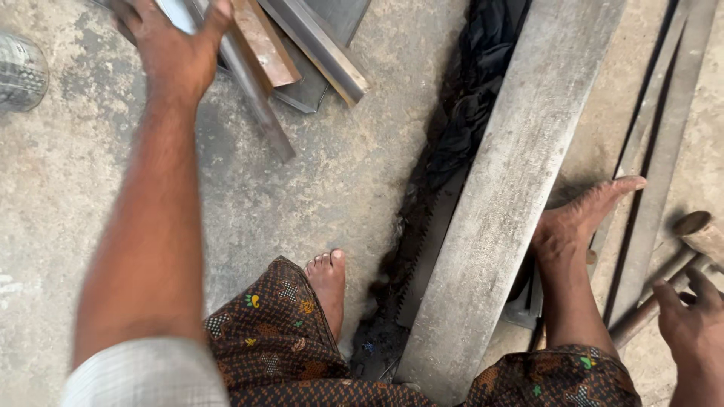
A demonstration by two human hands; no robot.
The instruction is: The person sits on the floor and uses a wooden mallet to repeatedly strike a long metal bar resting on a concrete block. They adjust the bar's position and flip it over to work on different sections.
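Left hand [175,47] is reaching out to 11 o'clock, fingers closing over the top of a pile of metal offcuts [302,56] on the concrete floor [324,196]. Grip is curled around a pale flat piece at the frame edge; fingertips are running out of view, so I cannot tell how firmly it is pinching.

Key relation: the offcuts are lying directly under and just to the 3 o'clock side of the left grip, long axes running from 11 toward 5 o'clock. A grey steel bar [256,98] is extending furthest from under the hand, its free end pointing at 5 o'clock. A rust-brown strip [264,41] and a grey angle section [320,53] are lying beside it, roughly parallel. Left hand is on them; right hand is well apart.

Right hand [694,332] is sitting at 4 o'clock, fingers loosely bent over the shaft of a hammer [697,234]; it is touching, not clearly clamping, and part of the hand is cut off by the frame.

Between the two: a long grey plank [513,173] is running 1 to 7 o'clock, with a saw blade [422,256] and a dark cloth [467,98] along its left edge. Right foot [584,215] is pressing against the plank's right edge; left foot [328,283] is on the floor at 6 o'clock. Thin dark metal strips [648,151] are lying at 2 o'clock. A ribbed clear container [21,71] is at 10 o'clock. No labels or signs showing.
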